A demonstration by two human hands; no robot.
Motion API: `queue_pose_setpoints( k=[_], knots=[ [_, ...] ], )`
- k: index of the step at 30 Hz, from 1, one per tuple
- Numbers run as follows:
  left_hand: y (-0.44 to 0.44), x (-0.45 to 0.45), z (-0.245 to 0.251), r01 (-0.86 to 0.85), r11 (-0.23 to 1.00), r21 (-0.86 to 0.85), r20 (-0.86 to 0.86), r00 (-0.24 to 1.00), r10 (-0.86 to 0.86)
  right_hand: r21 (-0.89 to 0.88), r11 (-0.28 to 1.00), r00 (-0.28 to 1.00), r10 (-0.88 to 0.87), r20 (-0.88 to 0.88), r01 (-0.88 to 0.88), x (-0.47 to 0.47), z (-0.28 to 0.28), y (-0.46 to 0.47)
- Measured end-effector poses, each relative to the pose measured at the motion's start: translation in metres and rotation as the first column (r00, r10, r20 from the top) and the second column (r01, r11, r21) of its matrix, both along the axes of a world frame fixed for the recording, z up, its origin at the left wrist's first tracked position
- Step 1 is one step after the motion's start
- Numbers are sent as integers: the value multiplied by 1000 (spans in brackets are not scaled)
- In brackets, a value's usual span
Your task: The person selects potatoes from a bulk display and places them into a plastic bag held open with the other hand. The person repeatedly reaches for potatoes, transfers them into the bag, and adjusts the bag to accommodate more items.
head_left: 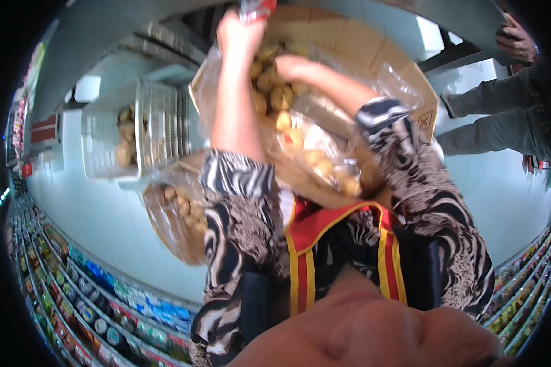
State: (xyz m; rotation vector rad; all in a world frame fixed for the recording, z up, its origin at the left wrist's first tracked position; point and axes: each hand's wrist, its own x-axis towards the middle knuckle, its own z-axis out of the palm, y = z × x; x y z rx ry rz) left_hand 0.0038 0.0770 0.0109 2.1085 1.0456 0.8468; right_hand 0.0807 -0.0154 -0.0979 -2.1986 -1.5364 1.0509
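My left hand (241, 36) is closed around a red-and-clear plastic package (257, 10) at the top of the view, over the far rim of a large cardboard box (349, 34). The package is partly cut off by the picture's edge. Inside the box lie many potatoes (280, 97), with clear plastic bags (319, 133) among and over them. My right hand (294, 69) reaches down to the potatoes, just right of my left hand. It is blurred and its fingertips are hidden, so whether it grips one does not show.
Left of the box stands a white plastic crate (139, 133) with some potatoes inside. A plastic-lined container of potatoes (183, 211) sits nearer me. Stocked shelves (105, 316) curve along the lower left. Another person's legs (491, 117) and hand (516, 39) are at the right.
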Motion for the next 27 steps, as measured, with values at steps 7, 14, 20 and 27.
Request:
queue_pose_setpoints(
  k=[7,14,20,27],
  knots=[
    [-14,-3,-4,26,999,-44,-14,1000,-27,381,835,912,-405,-63,397,-3,-52,59],
    [-42,-13,12,2,1000,-28,-361,932,-12,316,931,977,-207,48,182,-15,-63,65],
    [-33,-17,18,-52,998,42,-229,971,61,332,938,990,-125,71,95,-19,-4,3],
    [-31,-10,16,-44,999,20,-203,978,47,139,929,714,-161,-681,342,4,165,-137]
  ],
)
